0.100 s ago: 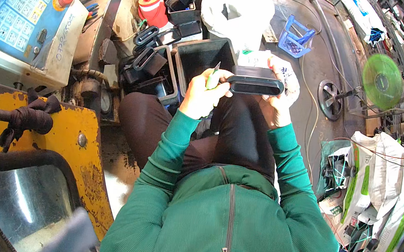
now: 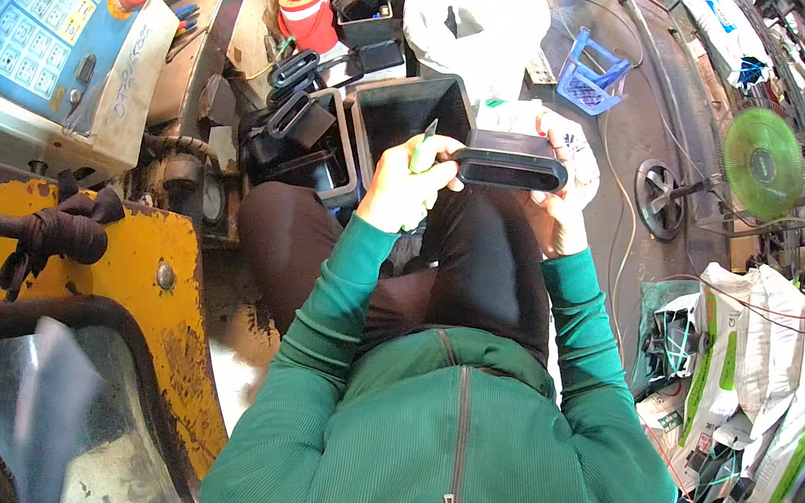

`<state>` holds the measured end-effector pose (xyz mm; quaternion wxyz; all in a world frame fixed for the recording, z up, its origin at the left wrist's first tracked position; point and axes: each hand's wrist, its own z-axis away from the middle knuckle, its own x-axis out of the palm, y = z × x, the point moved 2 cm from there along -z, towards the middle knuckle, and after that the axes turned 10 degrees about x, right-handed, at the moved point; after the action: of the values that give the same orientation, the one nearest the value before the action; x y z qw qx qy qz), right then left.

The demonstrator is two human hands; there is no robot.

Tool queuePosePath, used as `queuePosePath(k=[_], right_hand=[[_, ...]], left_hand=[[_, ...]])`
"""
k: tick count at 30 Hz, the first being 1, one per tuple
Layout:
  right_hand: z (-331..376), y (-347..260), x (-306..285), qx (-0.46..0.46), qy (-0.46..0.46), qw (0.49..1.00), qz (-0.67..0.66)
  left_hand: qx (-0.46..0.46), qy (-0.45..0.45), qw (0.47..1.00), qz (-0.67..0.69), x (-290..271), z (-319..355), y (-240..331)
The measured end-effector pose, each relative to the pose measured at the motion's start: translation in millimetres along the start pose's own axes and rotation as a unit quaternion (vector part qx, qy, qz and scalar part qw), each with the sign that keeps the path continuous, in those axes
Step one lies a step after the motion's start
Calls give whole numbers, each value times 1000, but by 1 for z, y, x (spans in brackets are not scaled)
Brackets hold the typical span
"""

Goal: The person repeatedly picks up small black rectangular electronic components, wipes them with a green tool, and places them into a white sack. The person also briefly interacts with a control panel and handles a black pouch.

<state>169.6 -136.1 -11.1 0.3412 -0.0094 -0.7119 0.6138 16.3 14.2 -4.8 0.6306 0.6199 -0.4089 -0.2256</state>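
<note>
While the right hand grips a black plastic part, the left hand pinches a green-handled knife.

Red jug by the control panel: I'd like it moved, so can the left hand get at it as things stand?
Probably not at once: the left hand grips a green knife against the black part, and black mouldings lie before the red jug.
</note>
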Motion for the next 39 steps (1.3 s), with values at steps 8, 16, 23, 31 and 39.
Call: queuePosePath(k=[8, 16, 23, 31, 39], right_hand=[[4, 7, -19, 29, 36, 988, -147], [8, 3, 7, 158, 163, 943, -241], [12, 12, -7, 170, 187, 944, -211], [4, 14, -6, 146, 190, 959, -154], [-51, 22, -67, -42, 297, 951, -77]], left_hand=[[3, -67, 997, -24, -13, -16, -3], [-21, -99, 995, -26, -4, -20, -23], [-12, -73, 997, -18, 1, -19, -34], [-58, -49, 997, 31, -2, -14, -39], [-104, 146, 956, -233, -115, -65, -32]])
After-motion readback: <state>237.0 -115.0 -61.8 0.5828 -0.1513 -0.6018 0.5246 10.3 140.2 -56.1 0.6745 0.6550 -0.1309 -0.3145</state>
